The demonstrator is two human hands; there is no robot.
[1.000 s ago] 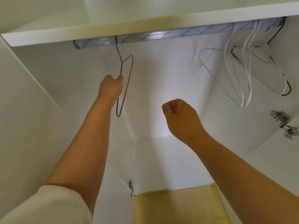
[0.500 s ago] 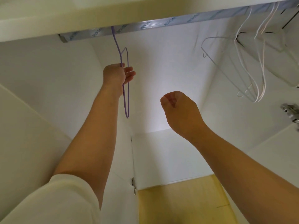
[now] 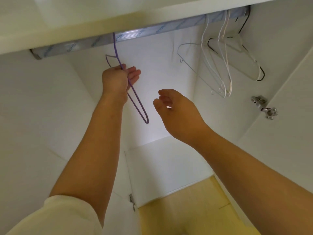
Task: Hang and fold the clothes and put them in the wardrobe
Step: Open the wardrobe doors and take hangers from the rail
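Purple hanger (image 3: 147, 121) on rail (image 3: 135, 35), print unreadable | left hand (image 3: 116, 80) touching, fingers loose | right hand (image 3: 177, 112) relaxed

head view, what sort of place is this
Probably inside a white wardrobe: a silver metal hanging rail under a shelf, thin white wire hangers hooked on it, a metal door hinge at right.
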